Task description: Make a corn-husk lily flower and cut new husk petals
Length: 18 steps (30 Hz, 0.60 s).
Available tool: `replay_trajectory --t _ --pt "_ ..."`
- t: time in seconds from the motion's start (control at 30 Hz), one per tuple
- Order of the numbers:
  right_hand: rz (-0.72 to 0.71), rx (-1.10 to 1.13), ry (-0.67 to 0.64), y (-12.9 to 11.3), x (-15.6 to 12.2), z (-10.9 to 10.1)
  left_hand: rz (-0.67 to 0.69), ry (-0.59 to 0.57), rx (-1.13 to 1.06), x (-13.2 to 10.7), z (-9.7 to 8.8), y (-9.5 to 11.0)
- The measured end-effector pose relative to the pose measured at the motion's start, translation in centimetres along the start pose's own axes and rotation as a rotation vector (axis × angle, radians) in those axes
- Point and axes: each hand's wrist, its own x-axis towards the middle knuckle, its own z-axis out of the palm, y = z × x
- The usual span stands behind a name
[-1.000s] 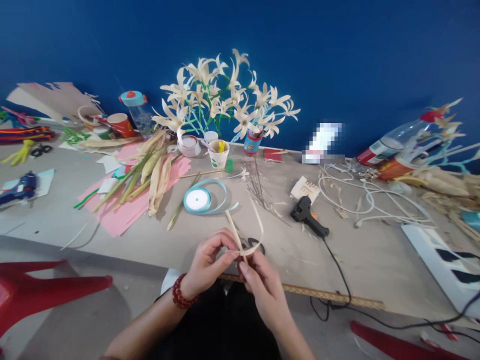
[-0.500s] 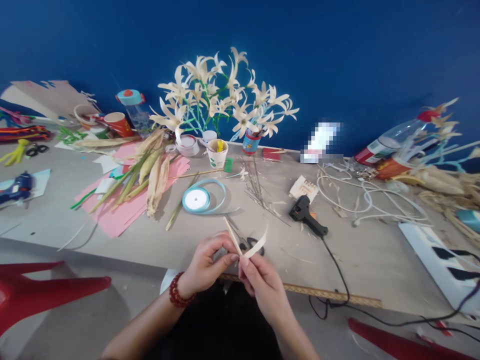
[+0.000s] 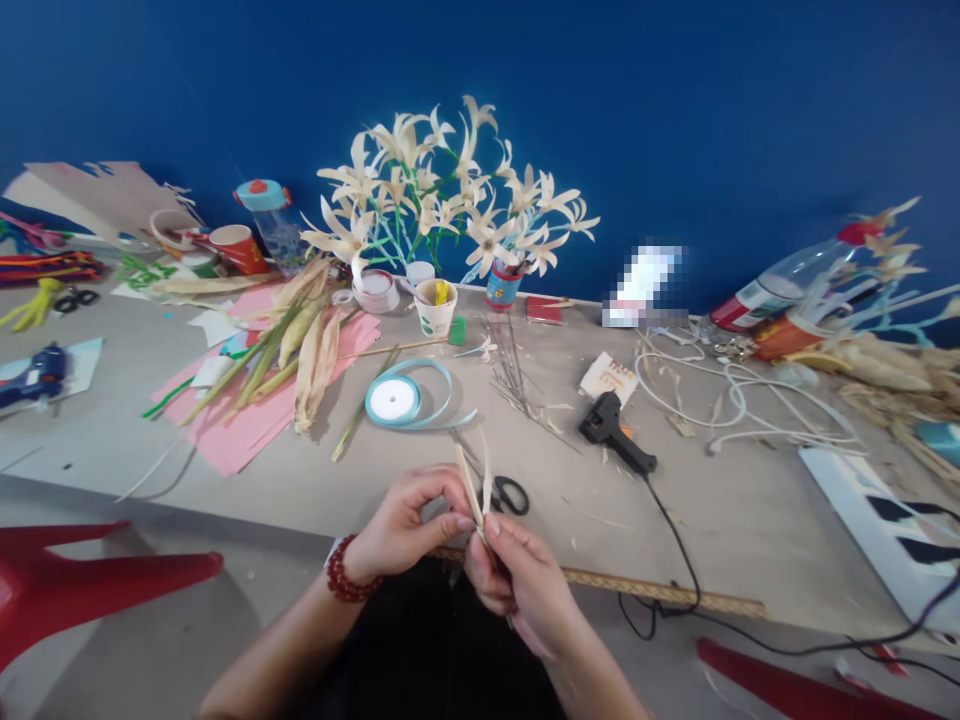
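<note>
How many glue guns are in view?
2: a black glue gun ahead and right of the right hand, and a blue glue gun at the picture's left edge. Others may be hidden.

A person's left hand, with a red bracelet at the wrist, and right hand meet at the table's near edge, pinching a pale strip folded upright into two prongs. Just beyond lie dark-handled scissors, partly hidden by the fingers. Farther back on the table, a roll of blue ribbon lies left of a black glue gun; pale flowers stand against the blue wall.
</note>
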Motion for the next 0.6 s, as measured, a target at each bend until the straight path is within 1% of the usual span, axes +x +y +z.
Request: replay_trajectory --t 0.1,0.17,0.3,0.47,0.6 --pt "0.023 0.031 -0.022 -0.25 -0.07 0.01 0.043 -0.002 0.032 0.18 -0.26 0.03" --pt "0.033 0.048 -0.053 -0.36 -0.2 -0.01 0.037 -0.002 0.025 0.25 -0.39 -0.05" --pt "0.049 0.069 -0.124 -0.52 -0.42 -0.22 -0.043 -0.008 -0.064 0.22 -0.57 -0.15" --pt "0.065 0.126 -0.167 -0.35 -0.39 -0.59 -0.16 -0.012 -0.172 0.03 -0.55 -0.06" --pt "0.05 0.189 -0.216 -0.41 -0.99 -0.81 -0.218 0.023 -0.228 -0.15 -0.92 -0.59"
